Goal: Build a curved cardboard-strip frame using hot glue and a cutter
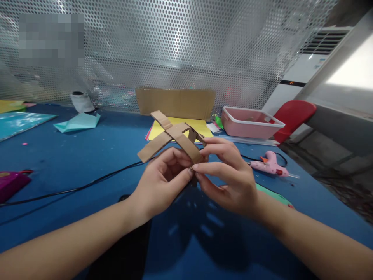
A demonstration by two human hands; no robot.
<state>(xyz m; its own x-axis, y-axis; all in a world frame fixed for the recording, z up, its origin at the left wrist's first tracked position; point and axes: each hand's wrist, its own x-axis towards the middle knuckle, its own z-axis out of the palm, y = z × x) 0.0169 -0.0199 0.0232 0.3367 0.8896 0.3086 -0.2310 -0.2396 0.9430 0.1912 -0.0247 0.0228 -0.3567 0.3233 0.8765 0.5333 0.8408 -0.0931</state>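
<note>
Left hand [160, 184] and right hand [233, 177] pinching crossed cardboard strips [175, 133], over a blue table [78, 155]

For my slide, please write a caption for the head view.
Left hand and right hand hold crossed cardboard strips above a blue table.

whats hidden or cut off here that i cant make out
In the head view:
Cardboard piece: lower end, covered by left hand and right hand.
Purple object: cut off by left edge.
Green object: partly behind the right forearm.
Pink basket: bottom, hidden by its front wall.
</note>
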